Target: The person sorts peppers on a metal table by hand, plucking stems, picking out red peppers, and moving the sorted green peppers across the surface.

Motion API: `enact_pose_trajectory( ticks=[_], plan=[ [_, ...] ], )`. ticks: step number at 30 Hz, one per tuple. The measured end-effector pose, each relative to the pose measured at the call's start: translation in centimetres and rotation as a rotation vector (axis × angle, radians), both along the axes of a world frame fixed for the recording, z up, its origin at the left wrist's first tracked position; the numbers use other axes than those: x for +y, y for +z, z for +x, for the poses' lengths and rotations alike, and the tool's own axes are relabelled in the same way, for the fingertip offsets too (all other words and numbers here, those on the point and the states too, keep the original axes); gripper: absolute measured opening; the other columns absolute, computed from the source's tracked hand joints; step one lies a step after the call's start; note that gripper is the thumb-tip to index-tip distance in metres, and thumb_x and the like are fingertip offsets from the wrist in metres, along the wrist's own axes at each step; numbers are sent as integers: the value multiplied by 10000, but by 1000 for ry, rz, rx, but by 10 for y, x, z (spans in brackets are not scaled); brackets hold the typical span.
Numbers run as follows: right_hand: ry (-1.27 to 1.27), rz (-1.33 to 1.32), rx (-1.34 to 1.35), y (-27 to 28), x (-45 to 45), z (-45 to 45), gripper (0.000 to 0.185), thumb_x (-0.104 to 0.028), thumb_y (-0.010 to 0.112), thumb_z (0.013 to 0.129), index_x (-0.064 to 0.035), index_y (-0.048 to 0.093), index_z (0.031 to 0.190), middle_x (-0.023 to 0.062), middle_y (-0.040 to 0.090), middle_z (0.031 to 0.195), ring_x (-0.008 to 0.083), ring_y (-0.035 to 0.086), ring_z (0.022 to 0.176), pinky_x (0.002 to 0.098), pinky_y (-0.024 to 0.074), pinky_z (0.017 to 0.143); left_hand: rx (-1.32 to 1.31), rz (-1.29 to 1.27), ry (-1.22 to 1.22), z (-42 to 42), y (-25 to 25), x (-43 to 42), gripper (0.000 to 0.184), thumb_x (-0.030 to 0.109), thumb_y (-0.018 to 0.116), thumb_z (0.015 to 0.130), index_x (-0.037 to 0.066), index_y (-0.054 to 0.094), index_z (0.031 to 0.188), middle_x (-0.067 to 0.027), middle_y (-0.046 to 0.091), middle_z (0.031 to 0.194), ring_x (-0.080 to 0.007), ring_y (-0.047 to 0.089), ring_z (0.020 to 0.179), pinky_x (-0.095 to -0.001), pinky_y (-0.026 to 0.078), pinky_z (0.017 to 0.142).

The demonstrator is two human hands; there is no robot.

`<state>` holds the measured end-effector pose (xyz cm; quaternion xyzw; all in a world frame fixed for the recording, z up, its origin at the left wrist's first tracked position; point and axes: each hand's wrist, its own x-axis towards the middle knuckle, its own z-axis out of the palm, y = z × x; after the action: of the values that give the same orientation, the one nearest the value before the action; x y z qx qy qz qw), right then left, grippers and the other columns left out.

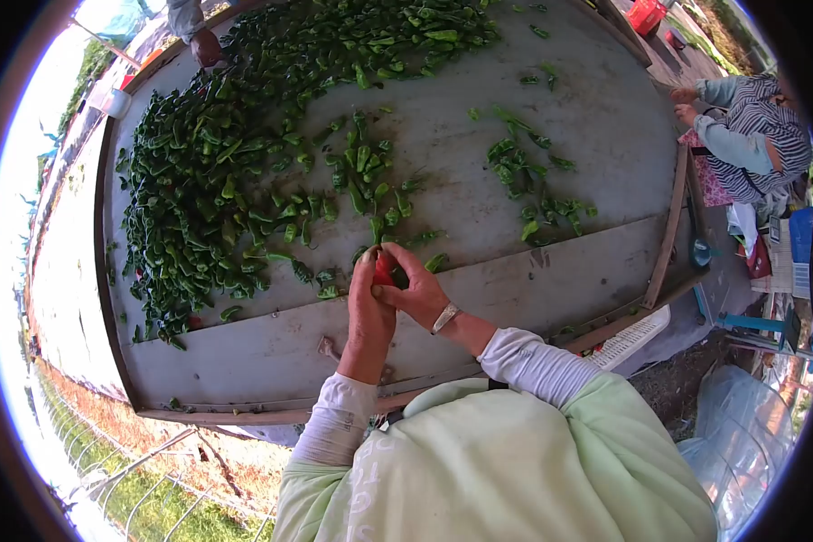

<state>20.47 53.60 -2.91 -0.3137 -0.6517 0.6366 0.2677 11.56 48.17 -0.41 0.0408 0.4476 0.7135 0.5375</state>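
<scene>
Pinching a red pepper (384, 269) between the fingers of both our left hand (367, 312) and right hand (421, 294), we've got a pretty narrow grip going over the six o'clock side of the table (452, 135). Green peppers (199, 163) pile up from our nine round to twelve o'clock, a smaller cluster (508, 166) lies around two, and past that, roughly the same direction, another person (761, 135) is at the table's edge.

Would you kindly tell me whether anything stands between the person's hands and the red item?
Nothing visible does: the left hand and right hand both touch the red item directly. The green peppers just ahead lie on the table, beyond the hands.
</scene>
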Motion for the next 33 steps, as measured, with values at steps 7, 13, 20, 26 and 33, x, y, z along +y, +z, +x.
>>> enact_pose_trajectory(
  ticks=[7,13,20,26,33],
  plan=[
    [175,-602,92,-4,10,63,660,-299,753,747,-65,438,1277,48,604,916,127,590,656,271,505,541,226,-263,-229,48,13,-22,693,390,436,944,44,110,1448,-114,466,1214,-202,493,1071,-307,371,957],
    [-16,-1116,276,-1,3,121,523,-166,705,762,-121,482,1233,12,584,876,125,585,625,234,398,440,931,-157,-559,78,19,-25,737,410,483,909,15,151,1434,-231,281,1420,-318,297,1321,-370,264,1065],
    [-343,-1112,380,17,-14,307,397,-155,638,826,-162,507,1200,57,603,1048,203,638,732,224,481,485,1399,-511,-146,-2,-10,-52,746,370,649,799,38,303,1370,-205,327,1373,-350,309,1282,-423,288,1038],
    [-1052,-882,89,-57,-67,482,375,-186,624,841,-124,502,1190,94,558,1141,240,607,921,333,553,635,1541,-1017,-205,-43,-40,-93,943,418,732,695,105,209,1414,-189,237,1427,-382,187,1329,-583,252,1004],
    [-929,-43,-788,-68,-20,504,532,-82,630,779,-9,455,1276,165,546,1210,219,559,1070,323,492,844,1493,-1134,-361,-16,-47,-44,1075,489,744,636,154,121,1445,-207,157,1468,-461,54,1356,-653,169,1010]
  ],
)
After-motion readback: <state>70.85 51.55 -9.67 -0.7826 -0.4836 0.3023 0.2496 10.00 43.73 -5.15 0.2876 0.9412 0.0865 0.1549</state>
